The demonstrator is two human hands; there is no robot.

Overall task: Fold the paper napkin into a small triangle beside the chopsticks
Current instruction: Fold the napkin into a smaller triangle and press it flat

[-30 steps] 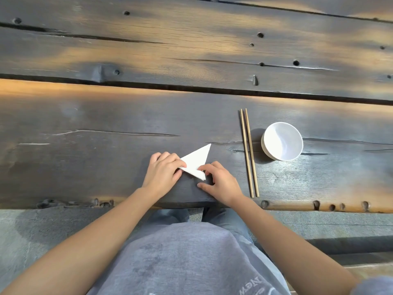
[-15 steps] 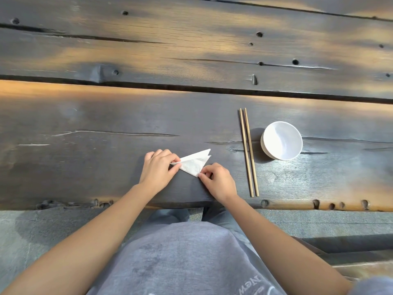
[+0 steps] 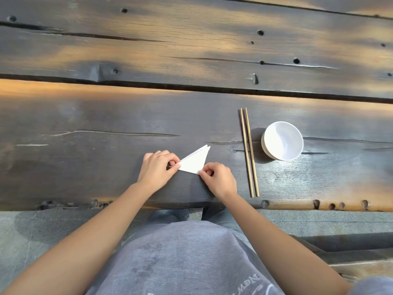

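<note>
A white paper napkin (image 3: 194,161) lies folded into a small triangle on the dark wooden table (image 3: 85,167), its tip pointing up and right. My left hand (image 3: 158,168) pinches its left corner. My right hand (image 3: 219,179) pinches its lower right corner. A pair of wooden chopsticks (image 3: 249,152) lies lengthwise to the right of the napkin, a hand's width away from my right hand.
A white bowl (image 3: 282,141) stands just right of the chopsticks. The table's near edge (image 3: 297,206) runs right below my wrists, with grey floor and my grey shirt beneath. A dark gap (image 3: 191,88) splits the planks farther back.
The napkin's upper layer was lifted half a second ago and now lies flat as a smaller triangle. Both hands shifted slightly away from me and now pinch its corners.
</note>
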